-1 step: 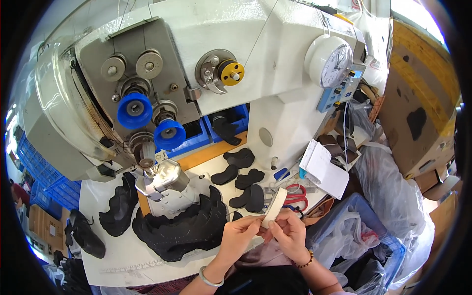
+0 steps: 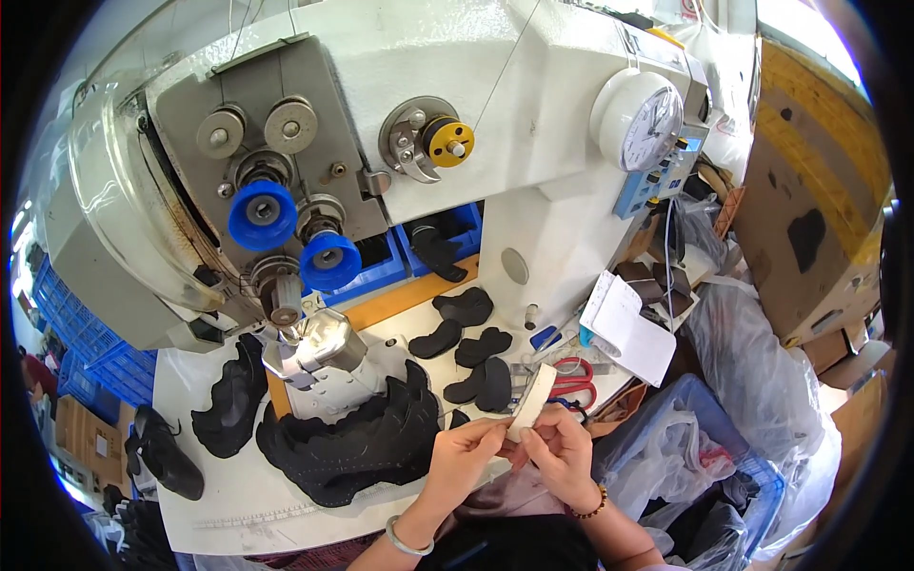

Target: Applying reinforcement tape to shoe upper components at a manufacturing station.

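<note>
White tape roll (image 2: 531, 401) held up on edge at near centre, just above the near edge of the counter (image 2: 219, 495). Both hands on it. Left hand (image 2: 465, 457) fingers pressed together, pinching the roll's lower end or a loose tape end there, can't tell which. Right hand (image 2: 562, 455) fingers curled and pinching the same spot from the right side; bead bracelet on that wrist, pale bangle on the left wrist.

Just left of the hands: stack of black shoe upper pieces (image 2: 352, 447) lying flat on the counter. Further left, another black piece pile (image 2: 228, 395). Just behind the roll: several small black cut pieces (image 2: 471, 347) scattered on the counter, and red-handled scissors (image 2: 571, 378) just right of the roll, partly hidden by it.

Far side: big white industrial sewing machine (image 2: 533, 105) with two blue rollers (image 2: 262, 214), a yellow bobbin winder (image 2: 449, 141), metal post bed (image 2: 314, 347) below the rollers. White paper sheet (image 2: 626, 328) right of the machine column. Blue bins (image 2: 419, 249) behind. Right near: blue crate (image 2: 695, 447) with plastic bags; cardboard boxes (image 2: 809, 190) far right.
</note>
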A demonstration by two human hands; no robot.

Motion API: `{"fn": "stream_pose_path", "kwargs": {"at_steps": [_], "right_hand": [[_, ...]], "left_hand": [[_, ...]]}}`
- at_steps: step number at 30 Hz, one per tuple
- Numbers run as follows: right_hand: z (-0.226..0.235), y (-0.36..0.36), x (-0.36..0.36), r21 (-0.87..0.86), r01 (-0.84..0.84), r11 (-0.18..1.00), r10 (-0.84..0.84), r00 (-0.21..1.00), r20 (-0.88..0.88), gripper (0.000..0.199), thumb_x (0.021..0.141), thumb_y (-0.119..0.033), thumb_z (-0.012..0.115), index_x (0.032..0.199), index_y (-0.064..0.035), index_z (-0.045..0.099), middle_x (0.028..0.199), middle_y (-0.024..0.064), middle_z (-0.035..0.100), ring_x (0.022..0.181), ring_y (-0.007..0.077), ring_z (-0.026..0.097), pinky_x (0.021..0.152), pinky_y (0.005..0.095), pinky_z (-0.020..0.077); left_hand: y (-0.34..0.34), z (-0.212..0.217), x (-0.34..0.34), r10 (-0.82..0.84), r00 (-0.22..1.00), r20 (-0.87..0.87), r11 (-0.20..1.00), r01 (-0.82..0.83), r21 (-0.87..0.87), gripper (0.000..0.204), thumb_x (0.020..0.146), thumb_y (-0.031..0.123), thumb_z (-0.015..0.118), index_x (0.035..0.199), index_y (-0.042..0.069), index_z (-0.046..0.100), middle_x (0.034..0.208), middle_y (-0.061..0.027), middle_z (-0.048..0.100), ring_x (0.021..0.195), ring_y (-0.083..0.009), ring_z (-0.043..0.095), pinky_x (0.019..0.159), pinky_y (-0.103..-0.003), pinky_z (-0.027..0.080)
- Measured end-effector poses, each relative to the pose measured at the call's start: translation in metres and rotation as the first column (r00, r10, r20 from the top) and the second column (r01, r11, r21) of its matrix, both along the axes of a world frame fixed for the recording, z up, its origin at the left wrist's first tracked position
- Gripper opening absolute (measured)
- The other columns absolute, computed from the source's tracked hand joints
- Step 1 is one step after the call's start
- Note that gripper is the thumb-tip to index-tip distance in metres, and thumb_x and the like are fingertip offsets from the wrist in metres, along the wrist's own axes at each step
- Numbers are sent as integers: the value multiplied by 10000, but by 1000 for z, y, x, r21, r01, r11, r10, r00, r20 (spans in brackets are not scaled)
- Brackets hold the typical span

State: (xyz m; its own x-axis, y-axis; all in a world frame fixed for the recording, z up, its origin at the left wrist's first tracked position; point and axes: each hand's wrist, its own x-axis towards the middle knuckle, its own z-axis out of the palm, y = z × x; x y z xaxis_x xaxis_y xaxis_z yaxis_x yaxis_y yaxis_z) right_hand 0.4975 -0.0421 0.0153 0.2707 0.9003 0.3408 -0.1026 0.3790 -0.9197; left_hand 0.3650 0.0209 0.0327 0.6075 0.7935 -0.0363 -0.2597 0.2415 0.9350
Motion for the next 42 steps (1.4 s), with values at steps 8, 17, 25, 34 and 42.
{"fn": "stream_pose_path", "kwargs": {"at_steps": [8, 17, 25, 34, 42], "right_hand": [[0, 2, -4, 30, 37, 999, -37, 999, -21, 126, 838, 68, 527, 933, 35, 453, 883, 92, 534, 702, 136, 624, 548, 235, 527], [3, 6, -6, 108, 152, 982, -167, 976, 141, 123, 837, 43, 548, 917, 50, 454, 836, 85, 555, 672, 134, 629, 550, 240, 535], [8, 2, -3, 12, 122, 992, -122, 992, -38, 133, 827, 46, 560, 897, 44, 447, 842, 92, 559, 660, 130, 629, 549, 239, 533], [8, 4, -7, 87, 344, 935, -351, 934, 74, 123, 836, 67, 520, 876, 13, 417, 779, 102, 582, 571, 129, 595, 540, 240, 504], [4, 2, -4, 124, 342, 931, -338, 940, -56, 160, 787, 55, 606, 885, 33, 481, 779, 104, 601, 656, 142, 618, 580, 225, 487]], "left_hand": [[-4, -10, 5, 78, 997, -1, 993, -77, 94, 233, 865, 34, 532, 1061, -77, 589, 888, -83, 637, 715, -90, 580, 654, -214, 479], [-10, 1, 8, 250, 966, -66, 910, -211, 357, 286, 824, -16, 553, 1109, -37, 572, 915, -93, 649, 732, -103, 624, 638, -220, 508], [-1, 13, 6, 500, 861, -95, 243, -33, 970, 148, 754, -5, 625, 892, -16, 573, 809, -95, 608, 656, -191, 633, 546, -251, 513], [-3, 18, 6, 603, 788, -125, 85, 93, 992, 174, 659, 15, 647, 779, 27, 522, 654, -38, 493, 528, -155, 536, 444, -244, 447], [-10, 25, 2, 224, 942, -250, 820, -43, 570, 135, 814, 49, 579, 919, -33, 557, 803, -90, 600, 671, -138, 625, 533, -243, 532]]}}
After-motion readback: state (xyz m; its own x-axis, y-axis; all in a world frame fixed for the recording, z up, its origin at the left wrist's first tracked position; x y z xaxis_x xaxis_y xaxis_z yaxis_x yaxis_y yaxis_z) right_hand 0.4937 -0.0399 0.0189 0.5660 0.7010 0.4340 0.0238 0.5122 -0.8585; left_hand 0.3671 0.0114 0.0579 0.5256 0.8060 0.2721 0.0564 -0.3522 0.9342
